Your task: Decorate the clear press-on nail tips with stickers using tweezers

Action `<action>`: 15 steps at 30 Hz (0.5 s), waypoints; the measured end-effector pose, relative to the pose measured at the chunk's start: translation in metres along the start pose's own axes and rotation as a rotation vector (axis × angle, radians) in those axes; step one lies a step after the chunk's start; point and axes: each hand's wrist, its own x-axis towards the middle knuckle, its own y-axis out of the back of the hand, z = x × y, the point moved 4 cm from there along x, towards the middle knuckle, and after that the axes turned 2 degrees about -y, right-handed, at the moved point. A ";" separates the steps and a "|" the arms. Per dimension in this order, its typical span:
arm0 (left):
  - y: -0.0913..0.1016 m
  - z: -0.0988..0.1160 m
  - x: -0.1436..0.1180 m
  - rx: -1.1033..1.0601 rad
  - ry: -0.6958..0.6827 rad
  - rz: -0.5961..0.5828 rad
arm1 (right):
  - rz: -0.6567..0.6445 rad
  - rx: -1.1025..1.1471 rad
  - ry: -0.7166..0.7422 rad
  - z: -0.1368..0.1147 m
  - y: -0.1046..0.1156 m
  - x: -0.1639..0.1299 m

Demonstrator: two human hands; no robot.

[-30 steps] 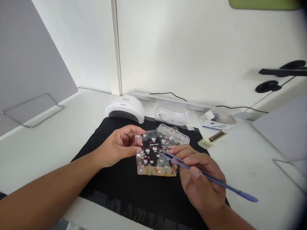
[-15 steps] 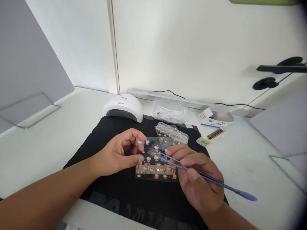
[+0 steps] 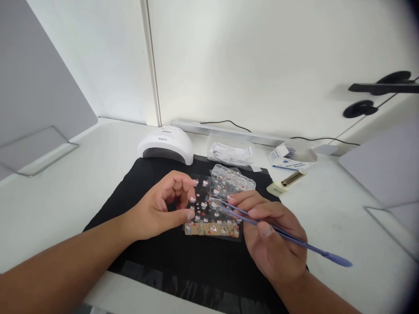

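A clear sticker sheet [image 3: 203, 192] printed with small white cat figures is raised over the black mat. My left hand [image 3: 165, 209] has its left edge between curled fingers and thumb. My right hand [image 3: 275, 235] pinches blue tweezers [image 3: 288, 236], whose thin metal tips reach the middle of the sheet. Whether the tips grip a sticker is too small to tell. Under the sheet's lower part a tan strip [image 3: 209, 229] bearing several shiny nail tips shows through. Beyond the sheet lies a clear lidded case [image 3: 234, 176].
A white nail lamp [image 3: 166, 145] stands at the mat's back left. Behind the black mat [image 3: 140, 183] are a clear box of white packets [image 3: 229, 150] and an open alcohol pad box [image 3: 291, 158]. A small gold-and-cream item [image 3: 286, 182] lies at the right.
The sticker sheet has shifted and tilted between my hands, its top edge now farther up. The tweezers stay over it in my right hand. The view has moved slightly.
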 end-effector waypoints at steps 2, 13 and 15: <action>-0.001 -0.001 -0.001 0.006 0.016 0.013 | 0.003 -0.006 0.002 0.000 0.001 0.000; 0.000 -0.008 -0.005 -0.046 0.115 0.101 | -0.041 -0.001 -0.014 0.002 -0.001 0.000; 0.000 -0.007 -0.005 -0.054 0.112 0.103 | -0.057 0.014 -0.001 0.001 -0.002 0.000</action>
